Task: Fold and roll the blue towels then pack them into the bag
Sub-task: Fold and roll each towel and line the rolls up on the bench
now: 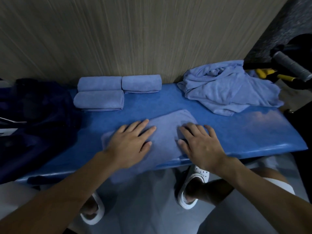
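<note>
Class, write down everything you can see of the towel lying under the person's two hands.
The towel is light blue, of soft, terry-like cloth, and is folded into a flat strip. It lies slantwise on the blue bench, and its near end hangs over the front edge. The left hand and the right hand both rest flat on it with fingers spread.

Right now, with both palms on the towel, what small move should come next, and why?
Probably curl the fingers under one end and begin rolling. The left hand and right hand press flat on the folded towel, which looks smoothed, and three rolled towels already sit at the back of the bench.
</note>
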`<state>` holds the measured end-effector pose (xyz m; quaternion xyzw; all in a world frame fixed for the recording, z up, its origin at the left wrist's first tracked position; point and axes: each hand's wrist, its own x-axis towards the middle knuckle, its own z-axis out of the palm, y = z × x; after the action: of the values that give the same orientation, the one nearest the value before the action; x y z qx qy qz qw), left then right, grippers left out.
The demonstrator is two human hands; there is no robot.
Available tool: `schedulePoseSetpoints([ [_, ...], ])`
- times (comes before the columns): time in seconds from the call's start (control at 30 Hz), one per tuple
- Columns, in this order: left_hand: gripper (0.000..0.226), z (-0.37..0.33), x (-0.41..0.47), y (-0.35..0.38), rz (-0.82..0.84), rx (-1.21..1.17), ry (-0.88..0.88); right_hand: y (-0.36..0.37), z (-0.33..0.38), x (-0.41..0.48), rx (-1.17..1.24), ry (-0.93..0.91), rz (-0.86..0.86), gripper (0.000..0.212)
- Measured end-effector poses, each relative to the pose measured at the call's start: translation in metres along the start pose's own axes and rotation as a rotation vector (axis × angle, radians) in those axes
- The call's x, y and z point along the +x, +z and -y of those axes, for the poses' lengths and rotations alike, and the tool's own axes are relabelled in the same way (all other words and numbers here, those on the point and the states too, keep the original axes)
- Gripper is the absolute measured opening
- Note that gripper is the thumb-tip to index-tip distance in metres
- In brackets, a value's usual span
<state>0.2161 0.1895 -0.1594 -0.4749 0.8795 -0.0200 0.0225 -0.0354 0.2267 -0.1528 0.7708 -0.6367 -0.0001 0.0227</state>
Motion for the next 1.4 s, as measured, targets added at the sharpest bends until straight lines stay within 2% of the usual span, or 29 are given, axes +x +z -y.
schedulePoseSetpoints([
  [0.1, 0.051, -0.007, -0.012, -0.008, -0.061, 0.057, -0.037, -0.004, 0.004, 0.015, 0.048, -0.024, 0.014, 0.056],
  [0.17, 0.047, -0.009, -0.008, -0.011, -0.142, 0.005, 0.015, -0.006, 0.006, 0.015, 0.007, 0.021, -0.019, 0.052],
  [0.3, 0.066, -0.012, 0.019, -0.009, -0.021, -0.103, 0.147, -0.003, 0.009, 0.003, -0.025, 0.022, -0.038, 0.049],
  [0.53, 0.065, -0.01, -0.001, -0.007, 0.012, 0.041, 0.048, -0.002, 0.016, 0.026, 0.056, -0.028, -0.038, 0.047],
  [0.7, 0.054, -0.004, -0.016, -0.016, -0.087, 0.111, 0.042, -0.001, 0.029, 0.06, 0.218, -0.161, 0.045, 0.061],
  [0.8, 0.041, 0.011, -0.009, -0.013, -0.164, 0.0, -0.022, 0.002, 0.032, 0.072, 0.368, -0.189, 0.074, 0.057],
  [0.87, 0.038, 0.022, 0.001, -0.007, -0.229, -0.139, -0.164, 0.006, 0.03, 0.073, 0.464, -0.137, 0.009, 0.05],
  [0.97, 0.036, 0.035, 0.013, 0.003, -0.261, -0.383, -0.419, 0.008, 0.025, 0.075, 0.521, 0.128, -0.161, 0.03],
  [1.03, 0.039, 0.039, 0.02, 0.007, -0.2, -0.455, -0.523, 0.008, 0.023, 0.081, 0.505, 0.277, -0.122, 0.033],
  [1.2, 0.038, 0.043, 0.033, 0.007, -0.208, -0.606, -0.586, 0.011, 0.022, 0.099, 0.558, 0.314, 0.003, 0.032],
  [1.4, 0.018, 0.045, 0.039, 0.0, -0.171, -0.85, -0.631, 0.006, 0.015, 0.112, 0.743, 0.353, 0.126, 0.035],
])
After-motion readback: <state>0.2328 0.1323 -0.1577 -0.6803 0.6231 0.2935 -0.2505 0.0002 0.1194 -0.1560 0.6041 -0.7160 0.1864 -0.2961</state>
